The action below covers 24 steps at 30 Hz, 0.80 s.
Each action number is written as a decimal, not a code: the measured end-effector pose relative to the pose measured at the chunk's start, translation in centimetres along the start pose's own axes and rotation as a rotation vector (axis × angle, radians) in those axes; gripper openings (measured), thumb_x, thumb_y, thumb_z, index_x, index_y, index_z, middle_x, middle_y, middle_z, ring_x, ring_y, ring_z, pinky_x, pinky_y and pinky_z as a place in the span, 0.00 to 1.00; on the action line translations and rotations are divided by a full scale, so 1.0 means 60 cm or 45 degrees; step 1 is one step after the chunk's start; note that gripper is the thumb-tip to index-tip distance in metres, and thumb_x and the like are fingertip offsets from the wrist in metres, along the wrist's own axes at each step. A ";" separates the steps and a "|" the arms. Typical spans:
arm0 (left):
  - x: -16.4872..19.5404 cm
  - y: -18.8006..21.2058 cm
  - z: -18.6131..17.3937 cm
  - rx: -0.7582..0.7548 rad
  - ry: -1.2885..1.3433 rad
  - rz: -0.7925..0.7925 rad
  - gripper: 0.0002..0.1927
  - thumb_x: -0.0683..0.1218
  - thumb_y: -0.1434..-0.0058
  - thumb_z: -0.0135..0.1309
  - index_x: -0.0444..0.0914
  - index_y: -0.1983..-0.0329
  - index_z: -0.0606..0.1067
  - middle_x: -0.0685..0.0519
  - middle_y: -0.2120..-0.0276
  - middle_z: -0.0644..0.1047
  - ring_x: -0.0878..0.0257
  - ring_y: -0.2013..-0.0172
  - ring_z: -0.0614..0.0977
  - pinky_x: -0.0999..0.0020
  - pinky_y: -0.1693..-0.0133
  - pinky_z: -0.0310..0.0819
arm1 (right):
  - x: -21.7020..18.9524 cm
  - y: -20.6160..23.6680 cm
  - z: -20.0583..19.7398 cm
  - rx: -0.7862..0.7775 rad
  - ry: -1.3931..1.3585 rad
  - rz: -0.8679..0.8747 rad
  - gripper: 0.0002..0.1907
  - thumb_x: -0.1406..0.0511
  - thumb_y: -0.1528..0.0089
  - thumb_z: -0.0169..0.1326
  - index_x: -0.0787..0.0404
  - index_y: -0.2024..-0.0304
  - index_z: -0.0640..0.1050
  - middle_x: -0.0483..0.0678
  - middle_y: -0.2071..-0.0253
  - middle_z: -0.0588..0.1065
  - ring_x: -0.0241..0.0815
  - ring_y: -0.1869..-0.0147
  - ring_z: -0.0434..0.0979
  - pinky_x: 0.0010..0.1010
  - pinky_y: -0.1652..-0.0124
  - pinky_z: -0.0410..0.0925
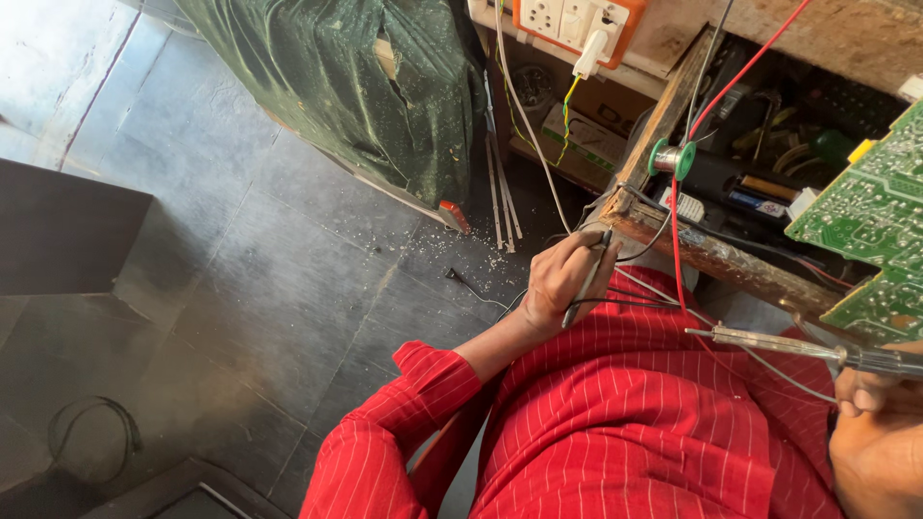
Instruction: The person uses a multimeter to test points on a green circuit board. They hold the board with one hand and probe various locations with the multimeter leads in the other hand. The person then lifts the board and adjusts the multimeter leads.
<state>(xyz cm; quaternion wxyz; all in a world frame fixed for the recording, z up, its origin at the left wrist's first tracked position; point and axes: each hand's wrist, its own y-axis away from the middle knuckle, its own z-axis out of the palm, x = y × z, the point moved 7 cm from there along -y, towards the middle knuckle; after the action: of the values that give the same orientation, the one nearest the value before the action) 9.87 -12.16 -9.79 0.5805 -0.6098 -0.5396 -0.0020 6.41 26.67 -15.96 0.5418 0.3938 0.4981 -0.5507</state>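
Green circuit boards (870,240) – two, one screwdriver (769,341) – right hand (880,437)

Daylight fell bright from the upper left, washing out the floor (240,240) there. The lower left corner lay dim. Focus was sharp; the right hand (880,432) was slightly blurred at the frame edge.

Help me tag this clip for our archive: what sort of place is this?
Most likely a small electronics repair workshop. A green circuit board sits at a rough wooden bench, a solder spool rests on it, and the left hand holds a wired probe while the right hand grips a screwdriver.
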 end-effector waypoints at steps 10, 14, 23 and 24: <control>0.025 -0.010 0.003 -0.017 -0.134 0.103 0.15 0.33 0.35 0.61 0.33 0.70 0.66 0.46 0.69 0.72 0.54 0.73 0.77 0.61 0.71 0.72 | -0.006 0.001 0.015 -0.024 -0.020 0.023 0.21 0.60 0.23 0.43 0.65 0.69 0.68 0.47 0.74 0.60 0.38 0.73 0.57 0.23 0.71 0.51; 0.031 -0.011 0.005 -0.003 -0.164 0.089 0.13 0.33 0.36 0.62 0.32 0.70 0.68 0.46 0.70 0.72 0.54 0.73 0.78 0.61 0.71 0.73 | 0.001 0.000 0.012 -0.022 -0.005 0.012 0.19 0.61 0.25 0.43 0.65 0.69 0.67 0.47 0.74 0.60 0.37 0.72 0.57 0.23 0.71 0.50; 0.025 -0.008 0.006 -0.025 -0.226 0.190 0.14 0.36 0.36 0.62 0.34 0.72 0.68 0.46 0.67 0.77 0.54 0.66 0.84 0.56 0.45 0.83 | 0.024 -0.001 -0.013 0.017 -0.005 0.046 0.22 0.59 0.24 0.44 0.65 0.71 0.67 0.47 0.76 0.59 0.39 0.73 0.56 0.23 0.72 0.48; 0.022 -0.007 0.005 -0.037 -0.216 0.188 0.14 0.36 0.36 0.62 0.34 0.71 0.68 0.46 0.65 0.78 0.54 0.65 0.84 0.55 0.45 0.83 | 0.029 -0.001 -0.018 0.020 -0.023 0.046 0.22 0.59 0.24 0.44 0.66 0.70 0.67 0.47 0.76 0.59 0.39 0.73 0.56 0.23 0.72 0.48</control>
<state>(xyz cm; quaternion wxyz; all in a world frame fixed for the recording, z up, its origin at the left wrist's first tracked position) 9.98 -11.18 -8.76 0.5224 -0.6542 -0.5404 0.0845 6.04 27.37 -17.87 0.5531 0.4019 0.4817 -0.5482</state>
